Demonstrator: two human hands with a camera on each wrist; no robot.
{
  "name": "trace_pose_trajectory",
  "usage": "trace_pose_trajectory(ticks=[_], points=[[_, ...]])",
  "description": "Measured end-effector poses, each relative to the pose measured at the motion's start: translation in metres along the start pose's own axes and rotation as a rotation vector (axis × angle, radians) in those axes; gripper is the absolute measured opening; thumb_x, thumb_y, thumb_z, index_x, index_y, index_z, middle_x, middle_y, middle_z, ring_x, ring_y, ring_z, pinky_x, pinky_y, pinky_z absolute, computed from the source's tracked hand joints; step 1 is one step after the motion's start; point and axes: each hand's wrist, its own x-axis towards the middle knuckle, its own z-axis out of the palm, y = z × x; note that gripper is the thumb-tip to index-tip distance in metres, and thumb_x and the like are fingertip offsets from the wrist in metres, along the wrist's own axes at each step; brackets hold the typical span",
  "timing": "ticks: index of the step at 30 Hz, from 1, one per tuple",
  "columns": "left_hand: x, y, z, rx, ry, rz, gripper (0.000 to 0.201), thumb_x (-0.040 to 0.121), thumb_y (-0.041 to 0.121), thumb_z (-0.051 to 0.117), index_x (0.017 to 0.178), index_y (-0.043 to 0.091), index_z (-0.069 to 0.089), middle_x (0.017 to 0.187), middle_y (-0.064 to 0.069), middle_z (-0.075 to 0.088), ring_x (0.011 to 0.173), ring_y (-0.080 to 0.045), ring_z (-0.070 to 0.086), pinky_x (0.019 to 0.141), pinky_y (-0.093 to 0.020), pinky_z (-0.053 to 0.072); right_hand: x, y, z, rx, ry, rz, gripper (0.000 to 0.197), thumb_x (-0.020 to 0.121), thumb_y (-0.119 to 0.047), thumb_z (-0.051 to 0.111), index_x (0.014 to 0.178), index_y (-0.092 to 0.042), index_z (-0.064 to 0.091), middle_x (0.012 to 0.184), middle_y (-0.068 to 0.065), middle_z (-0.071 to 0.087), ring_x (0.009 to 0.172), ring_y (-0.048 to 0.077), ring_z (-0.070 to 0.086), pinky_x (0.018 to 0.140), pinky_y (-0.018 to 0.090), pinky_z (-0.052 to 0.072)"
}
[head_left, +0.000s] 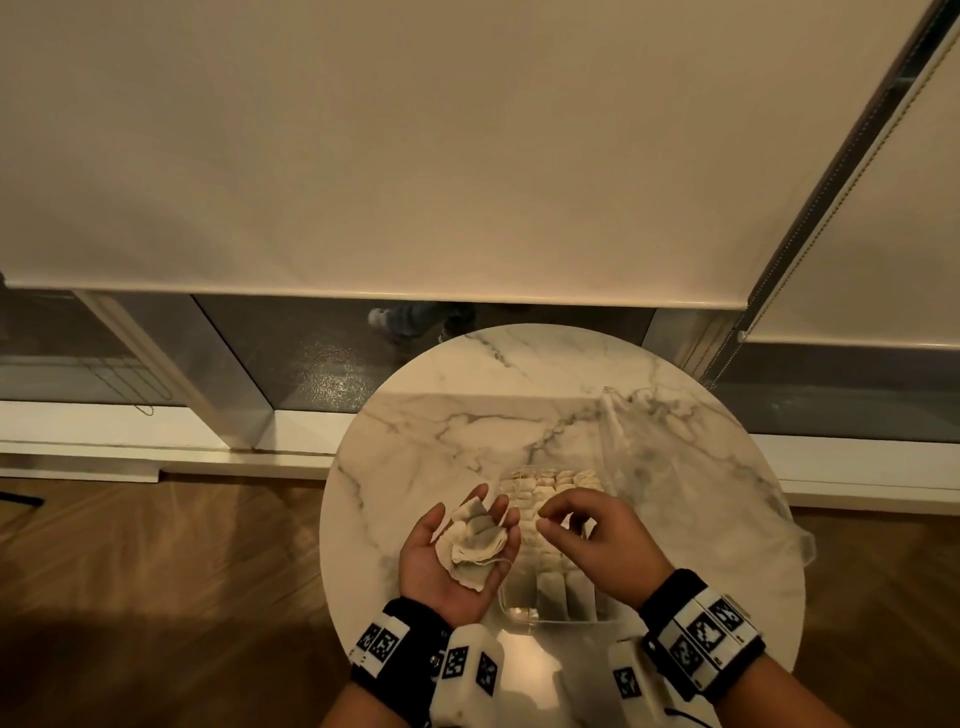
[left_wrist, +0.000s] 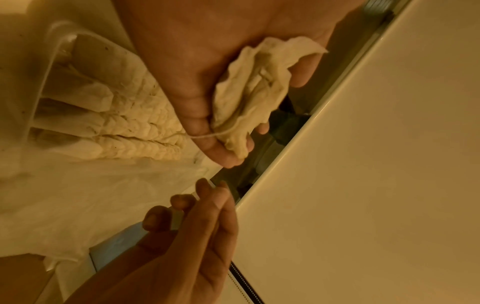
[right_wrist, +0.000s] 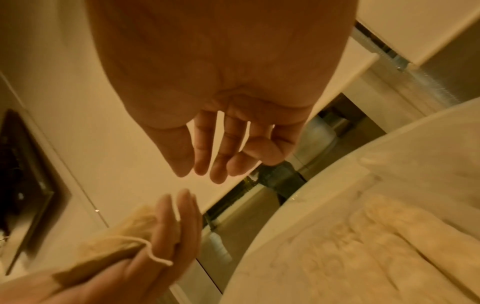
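Left hand (head_left: 431, 569): palm up, fingers nearly straight and relaxed, over the table's (head_left: 467, 415) 7 o'clock sector. A crumpled clump of tea bags (head_left: 475, 543) lies loose in the palm, carried and not clenched. The clump sits toward the fingers, at 1 o'clock from the palm's middle. 1 string (head_left: 496, 562) trails off it at 4 o'clock, across the finger side of the hand; the right wrist view shows it draped over a finger.

Right hand (head_left: 597, 540): palm down, fingers loosely curled, thumb close to the forefinger, nothing seen between them. It hovers over the clear container (head_left: 511, 613), apart from the left hand, at 3 o'clock from the clump.

The container stands at the table's 6 o'clock, packed with rows of tea bags (head_left: 540, 488). A thin plastic bag (head_left: 675, 467) lies at 3 o'clock, touching the container.
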Motion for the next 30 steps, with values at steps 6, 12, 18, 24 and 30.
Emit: trace_pose_trajectory(ticks=[6, 12, 18, 24, 30], points=[[0.007, -0.011, 0.008, 0.105, -0.005, -0.004, 0.051, 0.085, 0.044, 0.047, 0.126, 0.016, 0.061, 0.118, -0.013, 0.065, 0.095, -0.034, 0.068, 0.076, -0.043, 0.056, -0.002, -0.027, -0.011, -0.180, -0.097, -0.260, 0.010, 0.083, -0.038, 0.074, 0.092, -0.034, 0.074, 0.093, -0.018, 0.065, 0.091, 0.003, 0.058, 0.078, 0.015, 0.042], [0.012, -0.024, 0.015, 0.100, -0.020, 0.012, 0.048, 0.089, 0.044, 0.049, 0.125, 0.014, 0.060, 0.105, -0.015, 0.066, 0.092, -0.032, 0.064, 0.079, -0.040, 0.057, -0.002, -0.033, -0.013, -0.328, -0.150, -0.320, 0.024, 0.082, -0.053, 0.066, 0.097, -0.036, 0.072, 0.102, -0.021, 0.061, 0.103, 0.003, 0.049, 0.087, 0.028, 0.046], [0.017, -0.034, 0.017, 0.112, -0.001, 0.032, 0.054, 0.088, 0.046, 0.053, 0.133, 0.017, 0.053, 0.107, -0.011, 0.058, 0.092, -0.029, 0.061, 0.075, -0.040, 0.057, -0.001, -0.041, -0.006, -0.501, -0.217, -0.268, 0.030, 0.080, -0.055, 0.063, 0.102, -0.035, 0.069, 0.103, -0.018, 0.058, 0.104, 0.007, 0.043, 0.083, 0.027, 0.044], [0.017, -0.044, 0.021, 0.153, 0.024, 0.037, 0.046, 0.091, 0.043, 0.053, 0.128, 0.015, 0.056, 0.098, -0.015, 0.065, 0.081, -0.029, 0.066, 0.072, -0.036, 0.057, -0.005, -0.039, -0.002, -0.439, -0.158, -0.218, 0.020, 0.085, -0.043, 0.059, 0.095, -0.031, 0.070, 0.094, -0.015, 0.060, 0.098, 0.008, 0.046, 0.083, 0.026, 0.043], [0.022, -0.047, 0.014, 0.307, 0.074, 0.099, 0.043, 0.086, 0.025, 0.057, 0.122, 0.002, 0.061, 0.111, -0.019, 0.068, 0.085, -0.028, 0.069, 0.070, -0.034, 0.057, -0.004, -0.046, -0.018, 0.287, -0.020, 0.080, 0.004, 0.087, -0.010, 0.072, 0.082, -0.011, 0.072, 0.073, 0.001, 0.071, 0.069, 0.007, 0.063, 0.065, 0.018, 0.048]])
